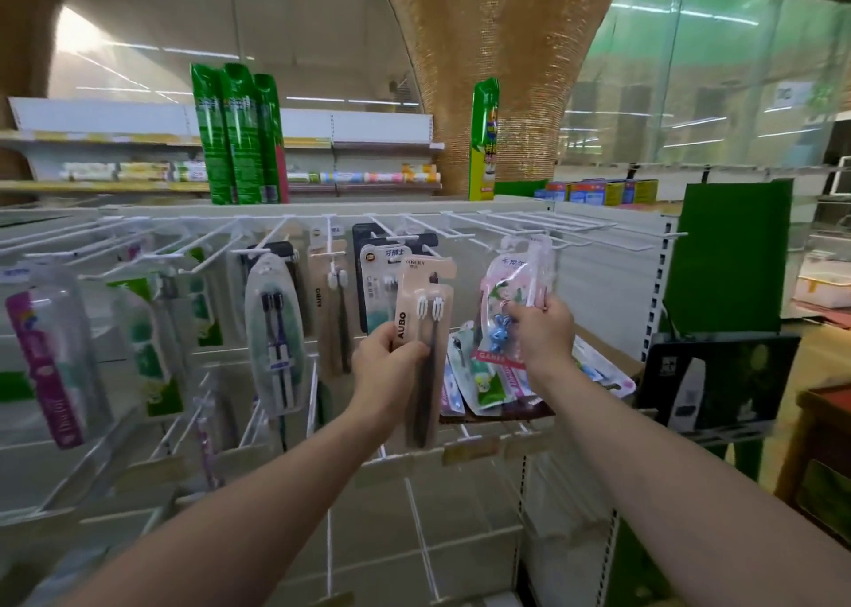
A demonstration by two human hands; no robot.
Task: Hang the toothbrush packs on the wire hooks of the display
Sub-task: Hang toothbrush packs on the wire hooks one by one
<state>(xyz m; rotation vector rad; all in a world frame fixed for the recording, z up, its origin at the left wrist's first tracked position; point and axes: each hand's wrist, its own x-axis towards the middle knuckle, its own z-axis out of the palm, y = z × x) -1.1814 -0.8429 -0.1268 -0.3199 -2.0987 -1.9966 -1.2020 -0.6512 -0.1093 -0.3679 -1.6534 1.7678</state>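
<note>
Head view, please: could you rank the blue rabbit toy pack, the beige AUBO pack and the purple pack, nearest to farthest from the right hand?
1. The blue rabbit toy pack, just left of the right hand, against its fingers.
2. The beige AUBO pack, further left, gripped by the left hand.
3. The purple pack, hanging at the display's far left.

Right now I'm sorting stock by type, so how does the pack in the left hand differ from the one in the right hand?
The AUBO pack in the left hand is a beige card with dark-handled brushes; the pink pack in the right hand is clear plastic with pink print. The AUBO pack tilts with its top to the right; the pink pack stands nearly upright, its top among the wire hooks. Both are gripped near their lower halves.
</note>
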